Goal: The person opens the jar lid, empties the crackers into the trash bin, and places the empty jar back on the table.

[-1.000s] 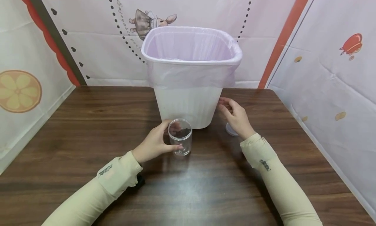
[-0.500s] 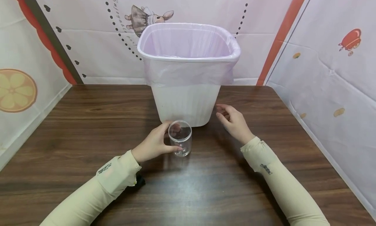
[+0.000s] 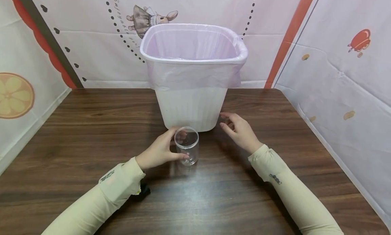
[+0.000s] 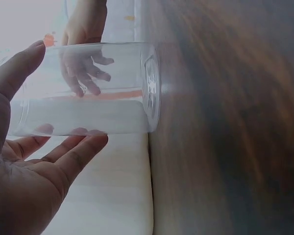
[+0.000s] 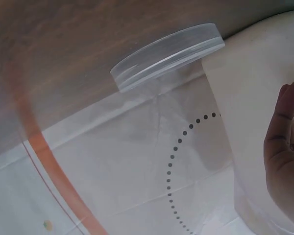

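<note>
In the head view my left hand [image 3: 159,151] grips a clear, uncapped jar [image 3: 192,153] from its left side, thumb in front and fingers behind. The left wrist view shows the jar [image 4: 88,88] with its base right at the tabletop, nothing visible inside. My right hand [image 3: 239,131], fingers loosely bent and holding nothing, hovers to the right of the bin's lower corner. A clear round lid [image 5: 169,56] lies on the table in the right wrist view, near the right hand; from the head view it is hidden behind that hand.
A white bin [image 3: 190,106] lined with a pale purple bag [image 3: 195,73] stands just behind the jar. The brown wooden table [image 3: 91,126] ends at printed cloth walls [image 3: 268,17] at the back and sides. Something black [image 3: 143,192] shows under the left cuff.
My right hand has drawn nearer and slightly left, and the lid, earlier visible by its wrist, is now covered. The left hand keeps its grip on the jar. The head view has shifted slightly.
</note>
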The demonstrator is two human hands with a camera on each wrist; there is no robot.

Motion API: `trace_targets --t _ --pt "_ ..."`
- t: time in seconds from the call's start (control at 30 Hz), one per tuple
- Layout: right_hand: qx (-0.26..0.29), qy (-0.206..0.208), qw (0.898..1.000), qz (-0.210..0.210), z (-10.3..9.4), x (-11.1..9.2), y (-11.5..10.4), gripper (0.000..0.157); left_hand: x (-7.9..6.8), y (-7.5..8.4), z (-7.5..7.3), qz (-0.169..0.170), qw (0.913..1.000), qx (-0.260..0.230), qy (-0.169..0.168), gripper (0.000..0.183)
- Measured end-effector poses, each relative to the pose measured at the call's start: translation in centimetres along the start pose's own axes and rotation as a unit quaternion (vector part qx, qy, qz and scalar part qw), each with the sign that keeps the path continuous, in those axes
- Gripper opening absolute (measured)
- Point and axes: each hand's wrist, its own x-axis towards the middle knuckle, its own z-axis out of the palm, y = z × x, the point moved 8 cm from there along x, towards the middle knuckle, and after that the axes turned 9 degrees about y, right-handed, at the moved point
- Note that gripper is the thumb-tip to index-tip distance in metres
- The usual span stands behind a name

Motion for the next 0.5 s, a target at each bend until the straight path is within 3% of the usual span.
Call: trace_targets --t 0.5 --pt "-0.071 -0.079 0.992 -0.064 2.7 -1.1 -1.7 0.045 -0.1 0.0 0.0 0.006 0.9996 0.027 0.001 0.075"
